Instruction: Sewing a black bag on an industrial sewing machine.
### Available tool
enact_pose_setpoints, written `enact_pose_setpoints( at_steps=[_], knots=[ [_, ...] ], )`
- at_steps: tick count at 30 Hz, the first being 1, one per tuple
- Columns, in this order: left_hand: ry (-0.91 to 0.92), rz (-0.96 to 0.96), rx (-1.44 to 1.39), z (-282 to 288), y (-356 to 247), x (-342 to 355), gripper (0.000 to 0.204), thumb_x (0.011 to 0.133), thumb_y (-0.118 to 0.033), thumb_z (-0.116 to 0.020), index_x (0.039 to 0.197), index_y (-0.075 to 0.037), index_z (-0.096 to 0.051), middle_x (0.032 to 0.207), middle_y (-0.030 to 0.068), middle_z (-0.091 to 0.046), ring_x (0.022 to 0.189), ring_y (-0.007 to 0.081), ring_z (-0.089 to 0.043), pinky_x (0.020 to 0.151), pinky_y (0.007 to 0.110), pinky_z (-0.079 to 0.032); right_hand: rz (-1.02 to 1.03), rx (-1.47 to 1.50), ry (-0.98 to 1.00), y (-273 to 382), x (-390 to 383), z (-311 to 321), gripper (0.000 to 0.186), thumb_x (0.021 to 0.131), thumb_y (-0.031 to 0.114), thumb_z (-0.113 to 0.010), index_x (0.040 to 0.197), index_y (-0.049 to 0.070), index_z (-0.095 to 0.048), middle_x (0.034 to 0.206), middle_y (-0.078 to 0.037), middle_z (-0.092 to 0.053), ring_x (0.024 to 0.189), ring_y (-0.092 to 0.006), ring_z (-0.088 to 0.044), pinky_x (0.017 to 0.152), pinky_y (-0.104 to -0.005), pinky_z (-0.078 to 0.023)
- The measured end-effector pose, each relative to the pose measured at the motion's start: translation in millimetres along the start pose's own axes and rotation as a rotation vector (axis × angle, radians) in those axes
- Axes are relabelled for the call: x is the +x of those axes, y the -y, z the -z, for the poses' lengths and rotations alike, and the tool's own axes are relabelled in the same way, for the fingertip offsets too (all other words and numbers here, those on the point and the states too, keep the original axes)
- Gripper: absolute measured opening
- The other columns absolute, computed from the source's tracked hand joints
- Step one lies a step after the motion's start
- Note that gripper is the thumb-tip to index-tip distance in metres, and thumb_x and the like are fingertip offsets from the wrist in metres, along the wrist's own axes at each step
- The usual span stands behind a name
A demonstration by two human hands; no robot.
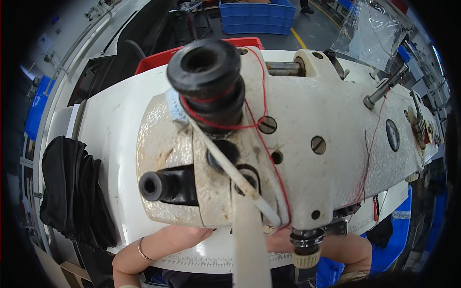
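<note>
2 hands in play, both low on the near side of the machine [338, 113], which fills the middle of the tabletop [115, 125]! The step in hand looks like close handwork at the machine, judging by how both arms curl in, but the work itself is hidden beneath it. The next move, I'd judge, calls for steady hands and fingers kept clear of any moving parts down there. Now the fingers: the left hand [189, 234] shows its back at the machine's near edge, fingers curling under, and whether they are apart, together or clamped on something, I cannot tell. Nor for the right hand [280, 241], partly covered by the machine; whether either touches it is unclear. On top of the machine, red thread [264, 81] loops round a black post [206, 89] and runs down toward the near side. Left of the machine sits a pile of black cloth [74, 192]; beyond it, a red tray [156, 61], and farther off, a blue crate [257, 19].
</note>
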State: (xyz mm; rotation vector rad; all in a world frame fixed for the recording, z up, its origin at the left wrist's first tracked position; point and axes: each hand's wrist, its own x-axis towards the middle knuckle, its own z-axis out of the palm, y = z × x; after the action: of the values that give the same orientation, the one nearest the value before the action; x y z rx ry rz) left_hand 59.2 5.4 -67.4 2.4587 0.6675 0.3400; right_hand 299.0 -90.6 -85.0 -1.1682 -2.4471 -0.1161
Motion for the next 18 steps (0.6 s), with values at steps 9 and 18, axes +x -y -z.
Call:
enact_pose_setpoints(
  at_steps=[9,18],
  knots=[
    [0.125,-0.035,-0.009,11,-1,7,0.04,0.082,-0.012,-0.064,0.121,-0.003,-0.06,0.119,0.016,-0.06,0.105,0.0329,-0.058,0.089,0.043,-0.047,-0.022,0.011,0.003,-4,0,0,0.015,0.08,0.013,-0.061,0.09,0.003,-0.065,0.084,-0.011,-0.061,0.088,-0.0266,-0.062,0.081,-0.0397,-0.053],
    [-0.134,-0.391,0.379,-12,11,11,0.024,0.087,-0.009,-0.063,0.108,0.001,-0.065,0.097,0.015,-0.067,0.081,0.0294,-0.066,0.068,0.041,-0.054,-0.069,0.033,0.009,-10,-3,1,0.015,0.078,0.014,-0.063,0.089,0.003,-0.064,0.081,-0.01,-0.06,0.086,-0.025,-0.062,0.08,-0.0389,-0.053]
  ],
)
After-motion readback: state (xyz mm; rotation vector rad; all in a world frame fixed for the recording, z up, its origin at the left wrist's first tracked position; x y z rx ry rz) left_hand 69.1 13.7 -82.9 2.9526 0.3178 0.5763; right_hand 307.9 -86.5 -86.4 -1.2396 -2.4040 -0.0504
